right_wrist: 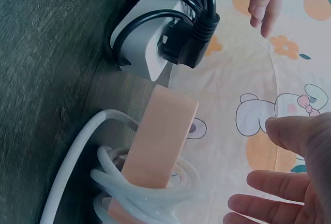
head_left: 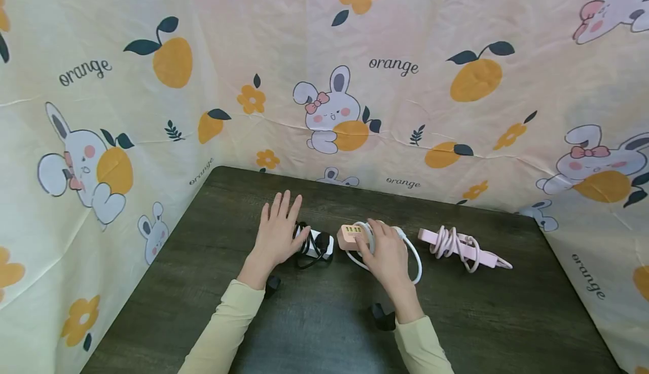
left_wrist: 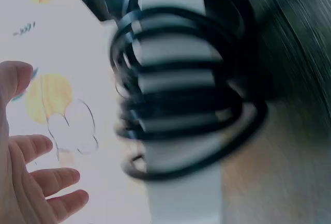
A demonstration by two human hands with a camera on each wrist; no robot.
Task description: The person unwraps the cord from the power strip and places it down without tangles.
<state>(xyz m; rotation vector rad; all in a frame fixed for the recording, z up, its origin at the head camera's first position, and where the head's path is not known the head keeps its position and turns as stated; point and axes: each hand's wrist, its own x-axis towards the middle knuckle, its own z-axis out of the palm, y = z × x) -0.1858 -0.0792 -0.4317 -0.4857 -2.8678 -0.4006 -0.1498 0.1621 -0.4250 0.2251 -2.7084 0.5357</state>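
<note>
My left hand (head_left: pixel 276 236) hovers with spread fingers beside a white power strip (left_wrist: pixel 181 203), which has a black cord (left_wrist: pixel 176 102) wound around it. In the right wrist view, a black plug (right_wrist: pixel 186 43) sits at the end of that white strip. My right hand (head_left: pixel 389 253) is over a peach power strip (right_wrist: pixel 163 131) bundled in its white cord (right_wrist: pixel 139 195). Its fingers look relaxed and grip nothing; the right wrist view shows them apart from the strip. Part of the peach strip is hidden under this hand in the head view.
Right of my right hand lies a pink power strip (head_left: pixel 488 258) wrapped in a pink cord (head_left: pixel 447 243). All three strips lie in a row on a dark wooden table (head_left: pixel 481 323). Curtains (head_left: pixel 416 115) printed with rabbits and oranges stand behind and at both sides.
</note>
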